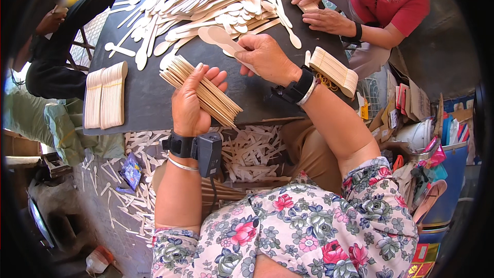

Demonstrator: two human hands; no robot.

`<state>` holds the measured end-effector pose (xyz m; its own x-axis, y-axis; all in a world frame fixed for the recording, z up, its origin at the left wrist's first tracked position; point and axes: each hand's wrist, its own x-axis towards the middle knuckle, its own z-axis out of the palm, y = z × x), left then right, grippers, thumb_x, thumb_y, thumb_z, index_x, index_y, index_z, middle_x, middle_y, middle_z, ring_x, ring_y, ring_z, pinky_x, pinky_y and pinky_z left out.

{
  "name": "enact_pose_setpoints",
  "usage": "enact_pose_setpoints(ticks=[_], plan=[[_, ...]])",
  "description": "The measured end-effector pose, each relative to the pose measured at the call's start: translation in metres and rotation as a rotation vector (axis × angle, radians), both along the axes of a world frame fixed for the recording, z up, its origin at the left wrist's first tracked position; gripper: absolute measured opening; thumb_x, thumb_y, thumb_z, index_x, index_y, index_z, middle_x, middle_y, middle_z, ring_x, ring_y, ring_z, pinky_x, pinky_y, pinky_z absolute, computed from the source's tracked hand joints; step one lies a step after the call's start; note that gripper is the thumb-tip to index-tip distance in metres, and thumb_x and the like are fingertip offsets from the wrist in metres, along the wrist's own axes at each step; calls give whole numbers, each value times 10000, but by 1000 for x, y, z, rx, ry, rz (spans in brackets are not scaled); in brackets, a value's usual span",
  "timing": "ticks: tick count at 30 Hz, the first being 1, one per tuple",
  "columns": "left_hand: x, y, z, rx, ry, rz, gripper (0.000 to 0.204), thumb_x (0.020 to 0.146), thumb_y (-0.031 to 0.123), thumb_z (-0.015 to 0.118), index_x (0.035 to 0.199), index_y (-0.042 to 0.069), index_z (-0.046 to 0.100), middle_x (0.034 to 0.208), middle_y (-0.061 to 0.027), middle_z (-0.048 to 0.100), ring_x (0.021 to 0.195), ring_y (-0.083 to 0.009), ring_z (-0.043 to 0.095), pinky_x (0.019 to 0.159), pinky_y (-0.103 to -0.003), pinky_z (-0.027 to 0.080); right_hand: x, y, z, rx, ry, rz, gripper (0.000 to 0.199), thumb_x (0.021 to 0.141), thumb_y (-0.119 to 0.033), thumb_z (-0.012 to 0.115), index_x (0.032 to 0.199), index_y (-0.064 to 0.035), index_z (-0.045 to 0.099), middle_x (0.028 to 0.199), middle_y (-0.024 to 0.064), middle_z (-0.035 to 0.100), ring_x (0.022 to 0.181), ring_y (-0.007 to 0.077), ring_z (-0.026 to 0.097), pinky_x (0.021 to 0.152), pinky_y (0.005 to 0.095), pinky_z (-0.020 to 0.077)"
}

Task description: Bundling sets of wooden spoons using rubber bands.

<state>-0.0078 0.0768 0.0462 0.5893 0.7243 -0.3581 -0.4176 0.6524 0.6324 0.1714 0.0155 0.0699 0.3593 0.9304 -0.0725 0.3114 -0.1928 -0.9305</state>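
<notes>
A thick bundle of wooden spoons [208, 95], seen edge-on, lies in my left hand [191, 104], its fingers curled round the stack. My right hand [267, 59] pinches a couple of loose wooden spoons [221, 40] by their handles, their rounded bowls pointing up and left over the table. Beyond both hands spreads a large heap of loose wooden spoons [206, 0]. To the left, neat banded stacks of spoons [105, 95] stand at the table edge. Right of my right wrist lies another banded stack [333, 70], beside yellow rubber bands [324, 81].
The dark table [149, 90] ends just before my lap. Across at the right, a person in a red shirt [388, 0] presses hands on spoons; another person [56, 46] sits at the left. Discarded spoons [252, 149] litter the floor below. A blue bin [447, 180] stands at right.
</notes>
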Motion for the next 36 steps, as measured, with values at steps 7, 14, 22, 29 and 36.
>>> enact_pose_setpoints(ticks=[7,14,22,29,36], plan=[[4,2,-6,11,-50,-5,311,937,187,575,1139,-42,517,1087,-169,611,1023,-287,623,880,-402,530,-10,-11,8,27,577,141,136,876,-115,637,905,17,621,734,35,611,563,84,593,454,197,459],[9,-7,6,105,-261,3,346,941,151,555,1234,-15,473,1166,-148,584,1090,-259,579,947,-391,485,-12,-15,2,20,827,178,146,881,-106,634,956,19,624,778,46,617,568,84,603,430,188,474],[6,-2,-3,181,-152,31,369,927,114,558,1248,-30,445,1023,-128,620,1026,-240,606,901,-380,503,-17,-15,9,-107,630,201,249,893,-222,640,954,20,639,715,42,605,568,97,629,415,185,472],[4,3,-11,115,-134,54,266,912,88,531,1142,-34,476,958,-123,617,931,-245,631,863,-380,524,-11,-14,-2,46,162,119,236,904,-219,586,882,10,637,642,33,584,462,89,565,348,219,418],[12,-8,-4,75,-105,-8,250,910,86,524,1124,-43,501,1037,-153,627,968,-263,633,895,-387,514,-26,-13,11,94,181,18,304,955,-262,502,1023,10,621,663,37,586,408,87,532,335,210,388]])
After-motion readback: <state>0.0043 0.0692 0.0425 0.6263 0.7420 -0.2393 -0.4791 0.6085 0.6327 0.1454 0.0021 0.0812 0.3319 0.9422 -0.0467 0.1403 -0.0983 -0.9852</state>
